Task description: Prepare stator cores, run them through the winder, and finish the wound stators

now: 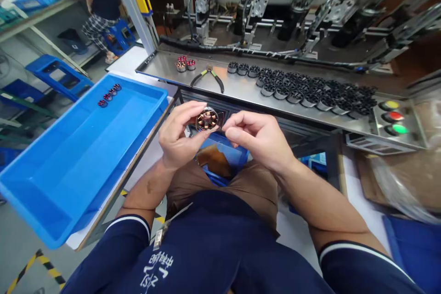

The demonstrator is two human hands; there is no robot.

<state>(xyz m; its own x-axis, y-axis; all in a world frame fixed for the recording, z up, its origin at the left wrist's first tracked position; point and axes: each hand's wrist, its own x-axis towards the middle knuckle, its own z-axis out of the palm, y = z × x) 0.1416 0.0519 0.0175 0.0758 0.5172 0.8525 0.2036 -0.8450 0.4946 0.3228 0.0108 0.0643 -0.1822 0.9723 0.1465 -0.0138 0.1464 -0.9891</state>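
My left hand (182,134) grips a small round motor stator (207,120) by its rim, the copper windings facing up toward me. Thin wire (221,121) loops off the stator's right side. My right hand (258,135) is closed in a pinch at the end of this wire, just right of the stator. Both hands are above my lap, in front of the metal bench. Wire cutters (209,78) lie on the bench beyond, handles spread toward me. Left of them stand several wound stators (186,63) with red tops.
Rows of black stators (310,87) cover the bench's right part. A control box (398,121) with yellow, red and green buttons sits at the right. A blue tray (86,156) at the left holds several stators (109,95). Machine arms (255,9) stand behind; another person (99,4) is at far left.
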